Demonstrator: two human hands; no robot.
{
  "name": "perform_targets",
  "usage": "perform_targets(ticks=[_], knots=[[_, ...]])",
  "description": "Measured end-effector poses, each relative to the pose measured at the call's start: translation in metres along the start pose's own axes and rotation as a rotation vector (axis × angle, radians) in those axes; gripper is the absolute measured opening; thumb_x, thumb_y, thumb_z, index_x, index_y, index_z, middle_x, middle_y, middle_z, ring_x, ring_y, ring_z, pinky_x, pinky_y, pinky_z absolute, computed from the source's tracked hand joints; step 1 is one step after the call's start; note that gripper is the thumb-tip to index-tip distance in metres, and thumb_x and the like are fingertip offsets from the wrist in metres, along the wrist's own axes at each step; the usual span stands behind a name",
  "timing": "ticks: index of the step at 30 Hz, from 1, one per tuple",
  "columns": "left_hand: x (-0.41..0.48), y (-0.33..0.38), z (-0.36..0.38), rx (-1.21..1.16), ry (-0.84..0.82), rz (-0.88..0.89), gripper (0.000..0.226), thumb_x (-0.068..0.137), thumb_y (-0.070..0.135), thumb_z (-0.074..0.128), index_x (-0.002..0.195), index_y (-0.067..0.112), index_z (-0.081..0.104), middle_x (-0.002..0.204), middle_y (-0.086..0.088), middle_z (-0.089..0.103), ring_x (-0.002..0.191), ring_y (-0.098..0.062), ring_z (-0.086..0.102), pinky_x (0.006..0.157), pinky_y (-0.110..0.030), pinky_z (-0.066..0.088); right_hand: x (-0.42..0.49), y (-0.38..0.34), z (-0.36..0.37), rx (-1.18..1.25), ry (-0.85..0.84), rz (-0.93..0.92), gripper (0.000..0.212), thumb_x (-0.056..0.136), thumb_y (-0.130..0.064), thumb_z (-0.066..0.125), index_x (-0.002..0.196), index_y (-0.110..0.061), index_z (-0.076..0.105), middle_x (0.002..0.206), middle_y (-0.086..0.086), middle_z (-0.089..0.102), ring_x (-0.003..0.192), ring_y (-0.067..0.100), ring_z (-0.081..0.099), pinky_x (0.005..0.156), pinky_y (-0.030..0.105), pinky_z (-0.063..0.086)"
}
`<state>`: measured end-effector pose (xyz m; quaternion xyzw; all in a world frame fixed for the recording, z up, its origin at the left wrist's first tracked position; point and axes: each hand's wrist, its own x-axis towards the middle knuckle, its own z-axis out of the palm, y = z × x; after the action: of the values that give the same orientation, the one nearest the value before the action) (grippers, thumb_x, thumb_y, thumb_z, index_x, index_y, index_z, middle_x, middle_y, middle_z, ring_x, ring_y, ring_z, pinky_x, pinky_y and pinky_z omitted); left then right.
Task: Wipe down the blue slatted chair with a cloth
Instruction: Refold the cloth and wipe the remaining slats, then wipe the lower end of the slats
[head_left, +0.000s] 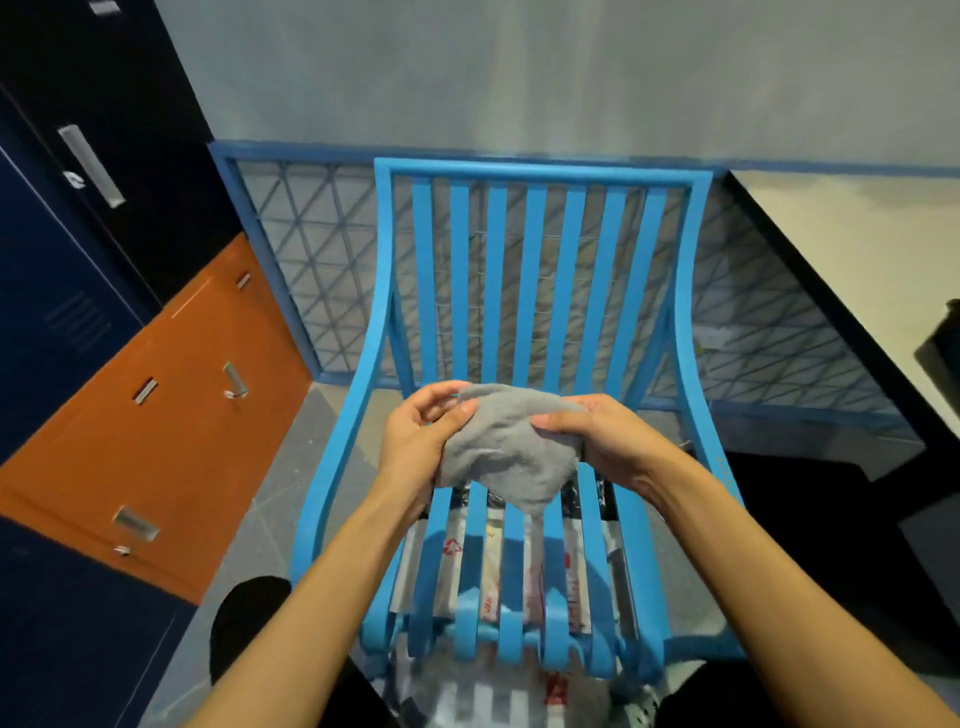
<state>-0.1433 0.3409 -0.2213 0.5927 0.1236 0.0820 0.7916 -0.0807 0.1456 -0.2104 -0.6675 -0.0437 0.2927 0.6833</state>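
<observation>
Cloth (511, 452) gripped between left hand (415, 441) and right hand (608, 441), apparently above chair (540, 171).

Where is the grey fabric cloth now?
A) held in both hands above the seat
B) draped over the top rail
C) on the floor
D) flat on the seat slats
A: left hand and right hand both grip the grey fabric cloth above the blue slatted chair.
</observation>
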Motion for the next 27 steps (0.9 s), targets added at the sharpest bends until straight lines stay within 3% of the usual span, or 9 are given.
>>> perform_targets(ticks=[3, 5, 8, 10, 13, 16, 19, 23, 27], knots=[[0.026, -0.012, 0.011, -0.088, 0.099, -0.021, 0.02, 0.088, 0.0, 0.062, 0.105, 0.01, 0.065, 0.088, -0.005, 0.072, 0.081, -0.017, 0.067, 0.075, -0.028, 0.056, 0.025, 0.015, -0.003, 0.226, 0.039, 0.064, 0.031, 0.082, -0.013, 0.07, 0.11, 0.001, 0.069, 0.114, 0.02, 0.068, 0.102, 0.03, 0.065, 0.097, 0.046, 0.048], [0.044, -0.019, 0.017, -0.115, 0.045, -0.093, 0.033, 0.087, 0.001, 0.064, 0.117, 0.015, 0.061, 0.091, -0.004, 0.072, 0.083, -0.017, 0.068, 0.076, -0.029, 0.057, 0.046, 0.022, -0.008, 0.301, 0.069, 0.091, 0.03, 0.091, -0.011, 0.061, 0.118, 0.001, 0.064, 0.118, 0.019, 0.067, 0.109, 0.031, 0.064, 0.094, 0.047, 0.049], [0.072, -0.029, 0.027, 0.021, -0.087, -0.178, 0.061, 0.077, -0.005, 0.072, 0.127, 0.025, 0.055, 0.108, -0.002, 0.072, 0.097, -0.016, 0.07, 0.076, -0.03, 0.057, 0.07, 0.019, -0.023, 0.259, 0.15, 0.071, 0.028, 0.09, -0.008, 0.064, 0.116, 0.001, 0.066, 0.114, 0.02, 0.069, 0.11, 0.035, 0.064, 0.096, 0.052, 0.05], [0.093, -0.024, 0.039, 0.095, -0.075, -0.205, 0.067, 0.075, -0.007, 0.073, 0.13, 0.026, 0.054, 0.11, -0.005, 0.071, 0.099, -0.018, 0.07, 0.078, -0.033, 0.057, 0.076, 0.007, -0.038, 0.262, 0.169, 0.11, 0.029, 0.085, -0.001, 0.067, 0.113, 0.0, 0.067, 0.111, 0.018, 0.07, 0.103, 0.032, 0.067, 0.087, 0.044, 0.056], [0.111, 0.004, 0.063, 0.128, -0.008, -0.21, 0.055, 0.079, 0.0, 0.074, 0.126, 0.026, 0.058, 0.104, -0.008, 0.073, 0.096, -0.022, 0.07, 0.083, -0.04, 0.057, 0.071, -0.026, -0.055, 0.321, 0.216, 0.145, 0.034, 0.081, 0.008, 0.066, 0.112, -0.004, 0.066, 0.108, 0.014, 0.072, 0.096, 0.026, 0.07, 0.079, 0.039, 0.059], [0.104, 0.046, 0.09, 0.208, 0.001, -0.253, 0.033, 0.084, 0.006, 0.071, 0.111, 0.022, 0.065, 0.096, -0.008, 0.073, 0.087, -0.02, 0.071, 0.076, -0.034, 0.059, 0.052, -0.065, -0.064, 0.324, 0.302, 0.162, 0.026, 0.085, -0.002, 0.067, 0.111, -0.005, 0.068, 0.107, 0.014, 0.072, 0.099, 0.027, 0.069, 0.086, 0.043, 0.056], [0.089, 0.089, 0.121, 0.222, -0.046, -0.323, 0.02, 0.086, 0.007, 0.069, 0.103, 0.016, 0.067, 0.095, -0.005, 0.075, 0.088, -0.021, 0.072, 0.072, -0.035, 0.059, 0.025, -0.108, -0.077, 0.232, 0.432, 0.152, 0.018, 0.086, -0.009, 0.069, 0.104, -0.006, 0.072, 0.101, 0.013, 0.074, 0.095, 0.026, 0.071, 0.081, 0.038, 0.057], [0.052, 0.141, 0.194, 0.253, -0.17, -0.478, 0.021, 0.087, 0.008, 0.069, 0.106, 0.013, 0.065, 0.096, -0.007, 0.074, 0.074, -0.015, 0.07, 0.055, -0.031, 0.055, -0.043, -0.174, -0.116, 0.103, 0.558, 0.177, 0.013, 0.084, -0.014, 0.071, 0.096, -0.01, 0.074, 0.093, 0.009, 0.075, 0.09, 0.023, 0.071, 0.081, 0.039, 0.056], [0.017, 0.152, 0.272, 0.247, -0.333, -0.596, 0.031, 0.084, 0.006, 0.071, 0.113, 0.011, 0.062, 0.105, -0.008, 0.071, 0.076, -0.017, 0.071, 0.053, -0.032, 0.056, -0.114, -0.202, -0.174, -0.04, 0.638, 0.181, 0.014, 0.083, -0.015, 0.073, 0.096, -0.011, 0.075, 0.093, 0.008, 0.075, 0.087, 0.018, 0.07, 0.081, 0.036, 0.055]])
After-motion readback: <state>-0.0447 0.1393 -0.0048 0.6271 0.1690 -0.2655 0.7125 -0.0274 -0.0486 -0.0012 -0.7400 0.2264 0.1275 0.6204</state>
